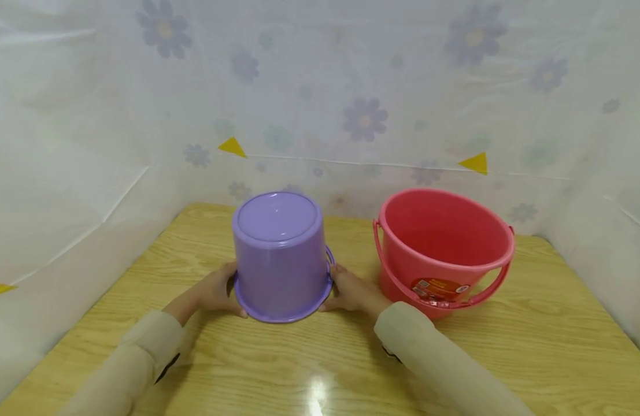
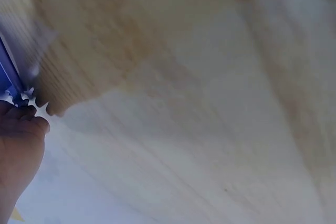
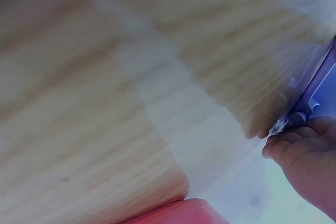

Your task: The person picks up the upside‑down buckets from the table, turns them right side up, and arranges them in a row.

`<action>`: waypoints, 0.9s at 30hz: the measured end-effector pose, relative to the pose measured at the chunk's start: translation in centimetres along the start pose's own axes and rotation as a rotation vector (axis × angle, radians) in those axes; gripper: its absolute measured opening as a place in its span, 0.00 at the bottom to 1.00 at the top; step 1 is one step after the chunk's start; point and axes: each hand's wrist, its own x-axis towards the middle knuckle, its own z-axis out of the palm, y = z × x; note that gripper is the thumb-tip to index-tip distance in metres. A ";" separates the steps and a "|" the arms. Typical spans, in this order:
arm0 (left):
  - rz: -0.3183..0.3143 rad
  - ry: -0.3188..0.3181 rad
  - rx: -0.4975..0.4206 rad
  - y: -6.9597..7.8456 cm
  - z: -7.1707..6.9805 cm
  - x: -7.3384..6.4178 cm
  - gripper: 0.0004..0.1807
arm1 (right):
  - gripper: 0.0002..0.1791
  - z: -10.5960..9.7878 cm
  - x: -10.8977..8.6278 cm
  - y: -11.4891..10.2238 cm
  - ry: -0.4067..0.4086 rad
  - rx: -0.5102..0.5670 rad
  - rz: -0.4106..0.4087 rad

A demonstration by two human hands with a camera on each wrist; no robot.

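A purple bucket is upside down in the head view, its round base facing up and its rim at the bottom. My left hand grips the rim on the left side, thumb toward the front. On the opposite side my right hand holds the rim close to the bucket's thin purple handle. Whether the rim touches the table or hovers just over it, I cannot tell. At the edges of the wrist views, the left hand and right hand both meet the purple rim.
Right of the purple bucket stands a red bucket, upright and open at the top, its handle hanging down in front. Both are on a wood-grain table. White flowered sheeting with yellow triangles encloses the back and sides.
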 end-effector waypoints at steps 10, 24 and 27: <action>0.027 0.027 0.080 0.9 0.4 -1.2 0.63 | 0.50 0.5 -0.5 0.2 0.098 -0.004 -0.166; 0.008 0.034 0.086 1.3 0.9 -1.8 0.65 | 0.50 0.4 -1.2 0.2 0.077 -0.037 -0.150; -0.004 0.036 0.082 1.3 0.8 -1.8 0.65 | 0.50 0.2 -1.5 0.2 0.075 -0.055 -0.126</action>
